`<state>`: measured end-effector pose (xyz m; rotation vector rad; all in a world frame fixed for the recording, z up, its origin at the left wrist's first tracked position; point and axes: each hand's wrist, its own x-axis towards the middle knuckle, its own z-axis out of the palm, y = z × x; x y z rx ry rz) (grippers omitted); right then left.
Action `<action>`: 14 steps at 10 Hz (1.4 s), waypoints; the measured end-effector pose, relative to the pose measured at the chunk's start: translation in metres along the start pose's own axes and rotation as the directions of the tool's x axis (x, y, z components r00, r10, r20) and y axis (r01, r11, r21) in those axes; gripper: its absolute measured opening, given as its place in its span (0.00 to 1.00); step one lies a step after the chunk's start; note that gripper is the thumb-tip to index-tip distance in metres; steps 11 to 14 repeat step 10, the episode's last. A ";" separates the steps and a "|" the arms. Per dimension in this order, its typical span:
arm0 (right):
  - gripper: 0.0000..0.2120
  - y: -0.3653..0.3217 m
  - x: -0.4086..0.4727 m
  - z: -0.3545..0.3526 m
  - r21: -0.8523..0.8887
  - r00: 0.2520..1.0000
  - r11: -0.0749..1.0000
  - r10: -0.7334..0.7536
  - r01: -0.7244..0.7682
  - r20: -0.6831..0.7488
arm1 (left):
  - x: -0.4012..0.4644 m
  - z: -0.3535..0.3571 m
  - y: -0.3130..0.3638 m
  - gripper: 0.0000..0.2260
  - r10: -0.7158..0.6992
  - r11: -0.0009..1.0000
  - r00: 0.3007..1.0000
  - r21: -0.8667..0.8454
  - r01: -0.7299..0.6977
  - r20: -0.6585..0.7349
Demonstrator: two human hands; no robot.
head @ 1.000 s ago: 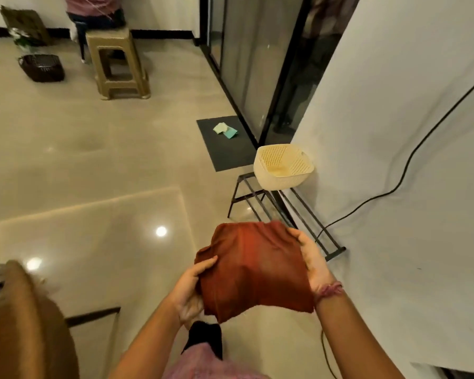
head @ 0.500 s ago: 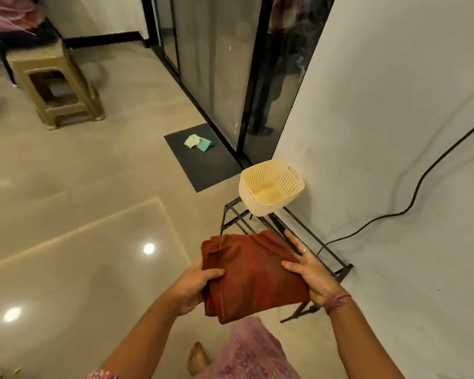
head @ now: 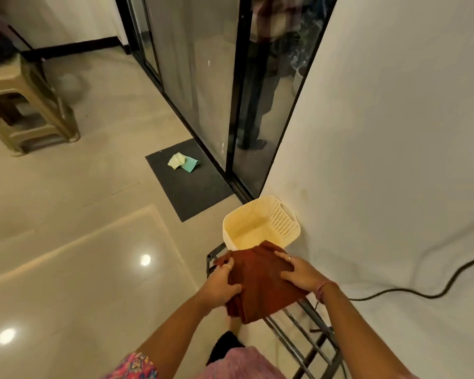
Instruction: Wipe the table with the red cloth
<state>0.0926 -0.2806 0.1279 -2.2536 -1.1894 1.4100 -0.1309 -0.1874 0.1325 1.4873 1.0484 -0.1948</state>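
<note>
A folded red cloth (head: 260, 283) is held in front of me over a low black metal rack (head: 307, 343) that stands against the white wall. My left hand (head: 220, 285) grips the cloth's left edge, thumb on top. My right hand (head: 301, 273) lies flat on the cloth's right side with fingers spread. The cloth's far corner overlaps the rim of a cream perforated basket (head: 263, 222) at the rack's far end. No table is in view.
A dark doormat (head: 189, 184) with a yellow and a green cloth (head: 182, 163) lies before the sliding glass door (head: 203, 77). A beige plastic stool (head: 25, 105) stands at far left. A black cable (head: 422, 292) runs along the wall on the right. Glossy floor tiles spread to the left.
I have stepped closer to the rack and basket. Both hands have carried the red cloth forward and lower, right up to the basket's rim.
</note>
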 end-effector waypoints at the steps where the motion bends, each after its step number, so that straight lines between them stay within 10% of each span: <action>1: 0.37 -0.003 0.047 -0.034 -0.114 0.988 0.993 0.022 -0.005 0.150 | 0.051 -0.011 0.022 0.44 -0.032 0.995 0.999 0.092 0.029 0.035; 7: 0.38 0.047 0.242 -0.049 -0.333 0.992 0.934 0.121 -0.127 -0.040 | 0.244 -0.010 0.022 0.47 -0.164 0.942 0.986 0.297 0.154 0.009; 10: 0.26 0.051 0.206 -0.004 -0.260 0.930 0.945 0.097 -0.198 -0.356 | 0.245 -0.022 0.015 0.27 -0.234 0.946 0.971 0.219 0.237 -0.041; 14: 0.26 0.051 0.206 -0.004 -0.260 0.930 0.945 0.097 -0.198 -0.356 | 0.245 -0.022 0.015 0.27 -0.234 0.946 0.971 0.219 0.237 -0.041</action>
